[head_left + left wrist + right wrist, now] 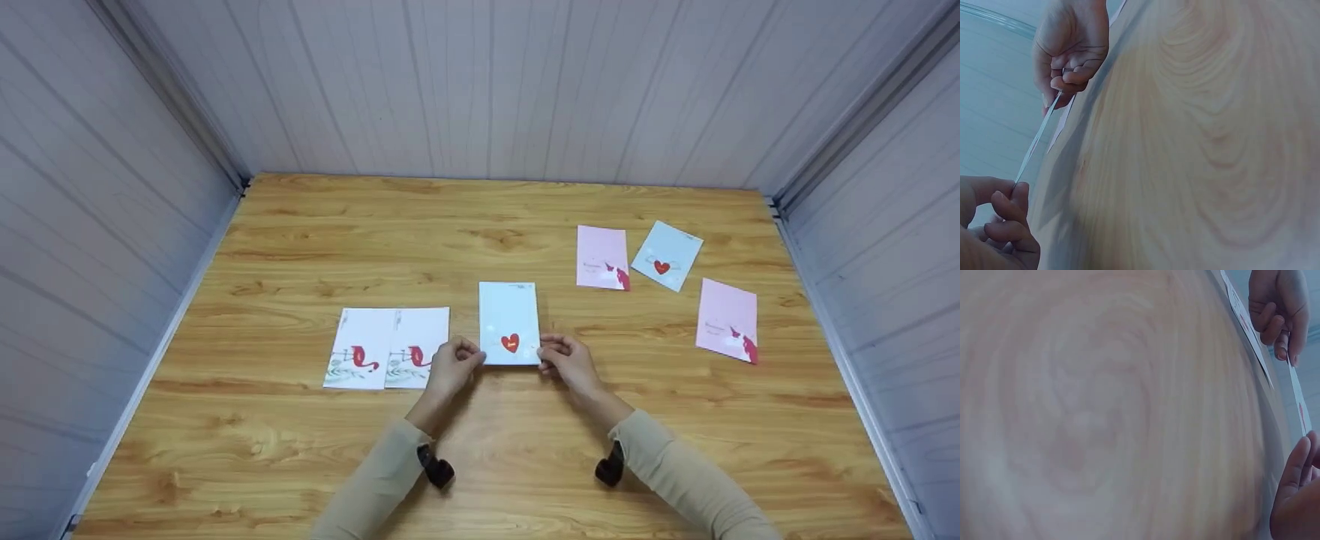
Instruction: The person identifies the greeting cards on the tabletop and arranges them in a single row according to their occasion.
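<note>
A pale blue card with a red heart near its lower edge is held between both hands, in the middle of the head view. My left hand pinches its lower left corner, thumb on top. The lower right corner is pinched by my right hand. In the left wrist view the card shows edge-on, lifted off the wood. Two white flamingo cards lie side by side just left of the left hand, which covers part of the nearer one.
On the right of the wooden table lie a pink card, a tilted pale blue heart card and a second pink card. Pale panelled walls close in the back and both sides.
</note>
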Tool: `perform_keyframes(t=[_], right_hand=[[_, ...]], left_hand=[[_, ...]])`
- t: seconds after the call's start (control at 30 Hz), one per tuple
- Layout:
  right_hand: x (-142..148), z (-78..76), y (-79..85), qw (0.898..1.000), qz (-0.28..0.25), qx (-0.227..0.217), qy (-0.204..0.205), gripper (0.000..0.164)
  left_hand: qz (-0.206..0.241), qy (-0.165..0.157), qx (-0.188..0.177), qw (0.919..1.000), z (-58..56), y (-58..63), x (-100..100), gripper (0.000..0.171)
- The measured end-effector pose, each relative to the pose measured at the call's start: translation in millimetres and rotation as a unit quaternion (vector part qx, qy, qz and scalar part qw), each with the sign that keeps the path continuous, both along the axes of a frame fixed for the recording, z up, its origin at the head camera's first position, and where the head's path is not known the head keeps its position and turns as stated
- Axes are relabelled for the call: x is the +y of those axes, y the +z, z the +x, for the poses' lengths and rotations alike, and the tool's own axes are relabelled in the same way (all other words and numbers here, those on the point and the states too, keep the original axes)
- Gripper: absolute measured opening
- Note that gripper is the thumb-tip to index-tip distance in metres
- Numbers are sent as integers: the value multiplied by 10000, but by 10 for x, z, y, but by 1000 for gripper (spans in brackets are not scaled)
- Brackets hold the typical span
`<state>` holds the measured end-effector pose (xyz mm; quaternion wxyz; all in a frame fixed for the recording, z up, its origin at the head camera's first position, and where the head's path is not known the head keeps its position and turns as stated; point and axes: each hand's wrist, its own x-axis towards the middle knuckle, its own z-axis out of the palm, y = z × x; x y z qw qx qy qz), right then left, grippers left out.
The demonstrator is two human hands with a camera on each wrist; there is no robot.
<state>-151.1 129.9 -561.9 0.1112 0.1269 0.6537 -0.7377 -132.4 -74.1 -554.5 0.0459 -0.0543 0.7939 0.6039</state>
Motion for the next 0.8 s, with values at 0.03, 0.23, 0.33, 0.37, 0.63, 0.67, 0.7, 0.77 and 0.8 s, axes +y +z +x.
perform_keyframes(t=[0.03, 0.23, 0.33, 0.37, 0.63, 0.67, 0.7, 0.77, 0.8], right_hand=[[-3, 21, -2, 10000, 10, -10, 25, 24], [-17, 120, -1, 9998, -5, -146, 169, 24], [-20, 154, -1, 9995, 27, -194, 252, 24], [-20, 165, 0, 9994, 44, -222, 270, 24], [-30, 228, 1, 9986, 156, -368, 348, 22], [-33, 233, 2, 9985, 166, -388, 356, 22], [-36, 238, 4, 9984, 167, -400, 372, 23], [-40, 246, -1, 9982, 197, -372, 420, 23], [-41, 250, -4, 9982, 190, -346, 454, 24]], left_hand=[[-8, -23, 10, 10000, 23, 2, -11, 11], [-220, -40, -283, 9993, 104, -11, -50, 9], [-451, -43, -322, 9985, 119, -33, -58, 9], [-492, -51, -316, 9983, 127, -37, -60, 9], [-667, -95, -382, 9970, 203, -50, -79, 9], [-686, -95, -371, 9969, 210, -52, -83, 9], [-711, -91, -355, 9968, 219, -54, -88, 9], [-739, -86, -308, 9968, 235, -56, -97, 9], [-783, -87, -256, 9966, 240, -61, -101, 9]])
